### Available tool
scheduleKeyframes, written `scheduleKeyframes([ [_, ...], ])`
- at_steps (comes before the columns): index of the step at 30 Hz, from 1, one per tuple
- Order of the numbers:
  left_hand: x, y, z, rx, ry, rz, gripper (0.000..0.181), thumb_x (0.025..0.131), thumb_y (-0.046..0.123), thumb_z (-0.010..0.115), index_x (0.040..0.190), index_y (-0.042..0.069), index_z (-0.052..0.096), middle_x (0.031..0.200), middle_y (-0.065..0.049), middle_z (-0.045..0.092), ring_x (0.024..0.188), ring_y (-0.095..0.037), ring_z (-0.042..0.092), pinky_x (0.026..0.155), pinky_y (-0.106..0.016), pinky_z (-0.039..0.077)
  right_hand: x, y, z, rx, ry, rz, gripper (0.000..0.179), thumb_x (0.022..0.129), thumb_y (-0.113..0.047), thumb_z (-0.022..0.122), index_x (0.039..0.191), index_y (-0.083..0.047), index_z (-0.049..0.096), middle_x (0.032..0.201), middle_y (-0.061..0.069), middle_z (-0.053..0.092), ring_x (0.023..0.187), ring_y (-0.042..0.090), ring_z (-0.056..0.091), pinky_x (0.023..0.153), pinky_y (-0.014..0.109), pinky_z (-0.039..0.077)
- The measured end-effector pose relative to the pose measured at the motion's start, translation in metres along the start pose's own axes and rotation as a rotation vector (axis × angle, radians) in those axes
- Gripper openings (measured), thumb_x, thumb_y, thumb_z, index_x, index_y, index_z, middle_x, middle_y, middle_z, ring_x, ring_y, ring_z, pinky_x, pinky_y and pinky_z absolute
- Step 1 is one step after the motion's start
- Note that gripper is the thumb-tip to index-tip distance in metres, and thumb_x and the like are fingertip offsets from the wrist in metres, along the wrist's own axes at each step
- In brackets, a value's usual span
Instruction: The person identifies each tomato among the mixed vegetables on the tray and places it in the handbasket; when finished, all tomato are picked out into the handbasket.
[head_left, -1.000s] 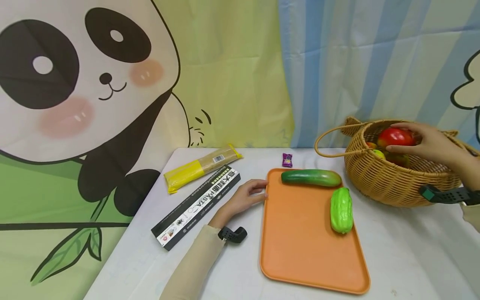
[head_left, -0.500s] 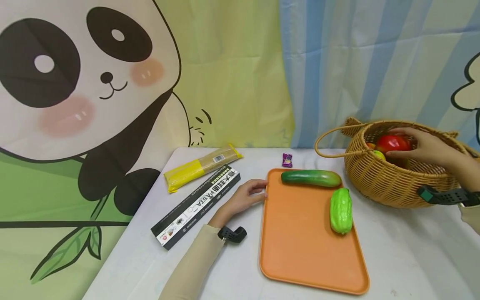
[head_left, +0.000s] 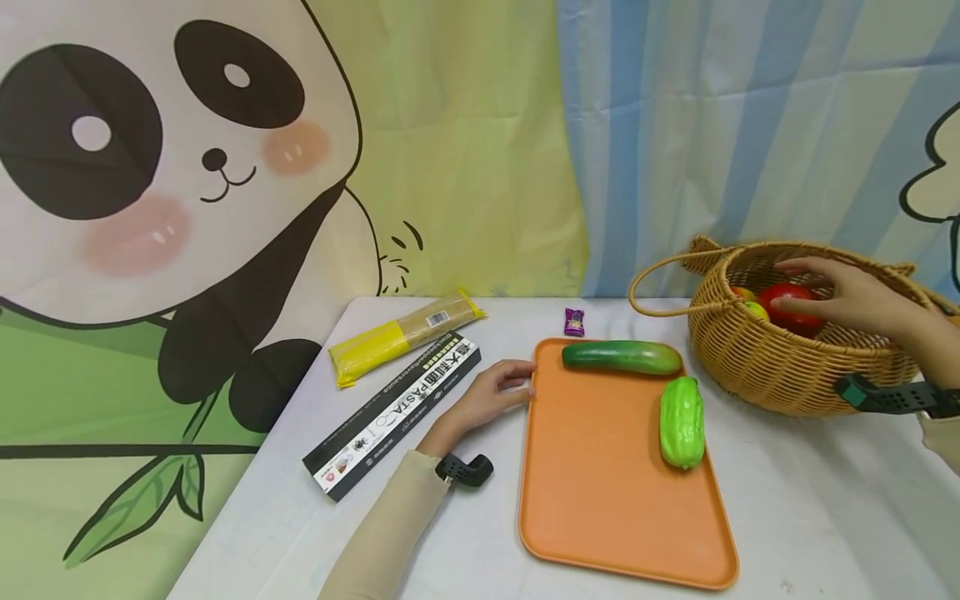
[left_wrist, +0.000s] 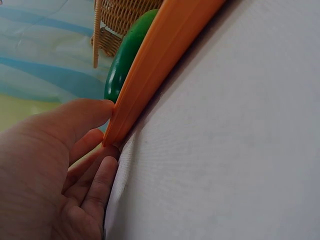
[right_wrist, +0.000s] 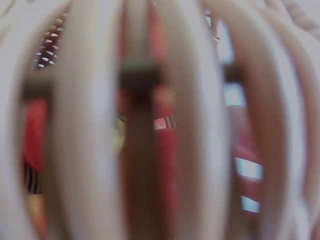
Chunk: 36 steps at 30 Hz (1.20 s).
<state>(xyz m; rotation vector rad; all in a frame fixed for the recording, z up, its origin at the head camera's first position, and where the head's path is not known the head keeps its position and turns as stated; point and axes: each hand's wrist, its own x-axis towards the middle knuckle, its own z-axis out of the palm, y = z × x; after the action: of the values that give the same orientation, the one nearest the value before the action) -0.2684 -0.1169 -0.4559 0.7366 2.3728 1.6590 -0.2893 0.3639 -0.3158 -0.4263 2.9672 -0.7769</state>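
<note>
My right hand (head_left: 851, 296) reaches into the wicker basket (head_left: 787, 375), thumb and fingers spread just above a round, glossy red fruit (head_left: 798, 321); the thumb overlaps the fruit in the head view. Slats of the basket fill the right wrist view, with blurred red showing behind them. At the left edge of an orange tray (head_left: 600, 467), my left hand (head_left: 491, 396) rests with its fingertips touching the rim near the far corner. On the tray, a dark green cucumber (head_left: 622, 357) lies along the far end, and a light green bitter melon (head_left: 682, 423) along the right side.
A yellow-ended packet of noodles (head_left: 405, 335) and a black-and-white pasta box (head_left: 393, 417) lie left of the tray. Behind it is a small purple wrapped candy (head_left: 573, 322). The basket's loop handle (head_left: 645, 292) sticks out leftward, and a yellow-green fruit (head_left: 757, 311) sits inside the basket.
The red fruit has gone from my right hand's grasp near the basket's top to lower inside it; the fingers have loosened off it. The left hand and tray stay put.
</note>
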Motion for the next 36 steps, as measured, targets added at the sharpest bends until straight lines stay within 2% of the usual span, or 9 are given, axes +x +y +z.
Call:
scheduleKeyframes([
  [7, -0.001, -0.002, -0.002, -0.007, 0.0, -0.002, 0.045, 0.091, 0.006, 0.067, 0.133, -0.005, 0.054, 0.135, -0.019, 0.055, 0.123, -0.031, 0.056, 0.107, -0.03, 0.046, -0.005, -0.003, 0.004, 0.001, 0.04, -0.028, 0.063, 0.097, -0.02, 0.062, 0.141, 0.013, 0.031, 0.137, 0.04, 0.034, 0.115, 0.06, 0.039, 0.087, 0.075, 0.039],
  [14, -0.001, -0.007, -0.004, 0.029, 0.003, 0.078, 0.045, 0.092, 0.01, 0.067, 0.131, -0.006, 0.054, 0.132, -0.019, 0.057, 0.119, -0.025, 0.059, 0.103, -0.026, 0.048, -0.012, -0.013, 0.007, -0.044, 0.076, -0.042, 0.061, 0.095, -0.023, 0.065, 0.139, 0.01, 0.038, 0.131, 0.038, 0.042, 0.111, 0.055, 0.045, 0.079, 0.069, 0.046],
  [18, -0.001, -0.006, -0.005, 0.005, -0.001, 0.045, 0.045, 0.092, 0.009, 0.067, 0.132, -0.006, 0.054, 0.133, -0.02, 0.056, 0.121, -0.029, 0.058, 0.105, -0.03, 0.047, -0.018, -0.018, 0.011, -0.034, 0.083, -0.047, 0.061, 0.094, -0.022, 0.066, 0.139, 0.009, 0.039, 0.13, 0.037, 0.042, 0.108, 0.059, 0.047, 0.076, 0.068, 0.049],
  [21, -0.001, -0.004, -0.004, -0.011, -0.003, 0.018, 0.045, 0.091, 0.005, 0.067, 0.132, -0.006, 0.053, 0.134, -0.022, 0.055, 0.122, -0.033, 0.056, 0.107, -0.034, 0.046, -0.022, -0.022, 0.013, -0.045, 0.099, -0.066, 0.059, 0.093, -0.02, 0.067, 0.138, 0.008, 0.041, 0.13, 0.037, 0.041, 0.109, 0.059, 0.045, 0.077, 0.071, 0.048],
  [25, 0.0, -0.002, -0.003, -0.028, -0.001, 0.014, 0.045, 0.09, 0.002, 0.067, 0.132, -0.008, 0.053, 0.134, -0.023, 0.055, 0.123, -0.036, 0.055, 0.108, -0.038, 0.045, -0.027, -0.027, 0.015, -0.059, 0.129, -0.09, 0.056, 0.092, -0.017, 0.068, 0.137, 0.006, 0.043, 0.132, 0.036, 0.04, 0.113, 0.056, 0.04, 0.08, 0.076, 0.042],
  [31, 0.001, -0.003, -0.003, -0.019, -0.004, 0.028, 0.044, 0.091, 0.002, 0.065, 0.132, -0.009, 0.053, 0.134, -0.024, 0.054, 0.123, -0.035, 0.055, 0.107, -0.037, 0.046, -0.032, -0.035, 0.022, 0.033, 0.174, -0.113, 0.051, 0.094, -0.014, 0.066, 0.138, 0.002, 0.046, 0.134, 0.033, 0.042, 0.117, 0.059, 0.039, 0.083, 0.078, 0.038],
  [32, 0.001, -0.003, -0.003, -0.015, -0.004, 0.03, 0.043, 0.092, 0.002, 0.065, 0.132, -0.008, 0.053, 0.134, -0.024, 0.054, 0.123, -0.035, 0.055, 0.107, -0.037, 0.046, -0.034, -0.036, 0.023, 0.043, 0.195, -0.125, 0.049, 0.094, -0.013, 0.065, 0.137, 0.001, 0.047, 0.134, 0.03, 0.044, 0.118, 0.057, 0.04, 0.088, 0.07, 0.044],
  [34, 0.001, -0.003, -0.004, -0.01, -0.004, 0.039, 0.042, 0.093, 0.002, 0.064, 0.132, -0.009, 0.053, 0.134, -0.024, 0.053, 0.123, -0.036, 0.054, 0.107, -0.036, 0.046, -0.035, -0.039, 0.027, 0.057, 0.254, -0.171, 0.044, 0.095, -0.01, 0.063, 0.137, -0.002, 0.05, 0.135, 0.015, 0.049, 0.122, 0.037, 0.047, 0.095, 0.043, 0.051],
  [36, 0.001, -0.004, -0.004, -0.014, 0.002, 0.052, 0.041, 0.093, 0.002, 0.063, 0.131, -0.009, 0.053, 0.135, -0.024, 0.052, 0.124, -0.037, 0.053, 0.108, -0.036, 0.045, -0.036, -0.044, 0.03, 0.077, 0.309, -0.241, 0.041, 0.096, -0.005, 0.059, 0.136, -0.006, 0.053, 0.134, -0.005, 0.05, 0.121, 0.012, 0.047, 0.092, 0.015, 0.044],
])
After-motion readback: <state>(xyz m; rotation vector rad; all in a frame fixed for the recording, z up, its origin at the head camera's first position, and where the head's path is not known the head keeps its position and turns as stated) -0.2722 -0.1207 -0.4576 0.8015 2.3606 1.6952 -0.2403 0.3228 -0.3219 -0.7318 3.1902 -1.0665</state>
